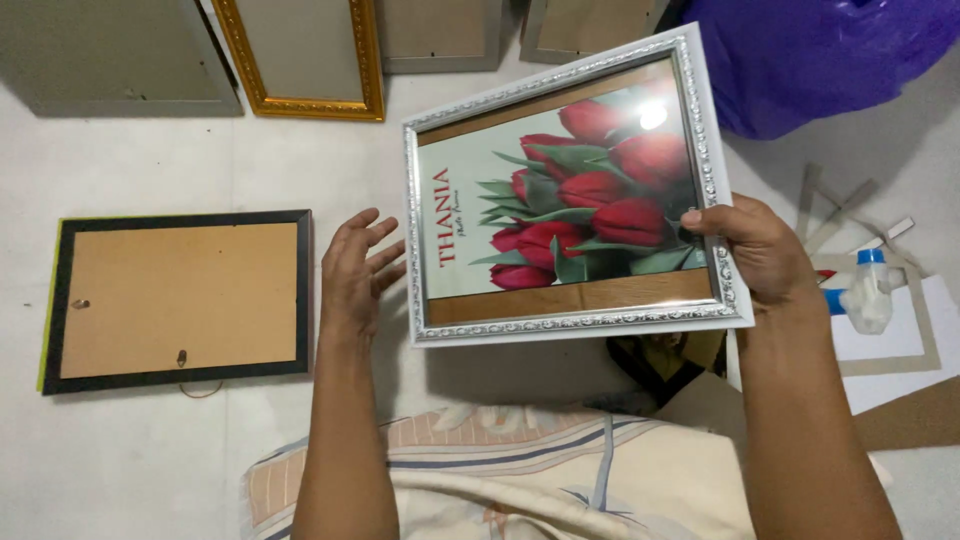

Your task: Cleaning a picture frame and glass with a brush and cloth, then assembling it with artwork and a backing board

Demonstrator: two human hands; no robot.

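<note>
Frame (pixel 570 190) in right hand (pixel 760 250), left hand (pixel 355 275) just beside.

the pale floor (pixel 150 450) carries a black frame (pixel 178 298) face down at nine o'clock, a gold frame (pixel 305 60) at eleven, a purple bag (pixel 820 55) at one, cardboard sheets (pixel 900 350) at three.

Soft, even light from overhead fills my view, with one white glare spot on the glass of the white picture frame (pixel 570 190) at upper centre, a faint shadow on the floor (pixel 140 460) beneath it, and sharp focus except slightly softened corners.
</note>
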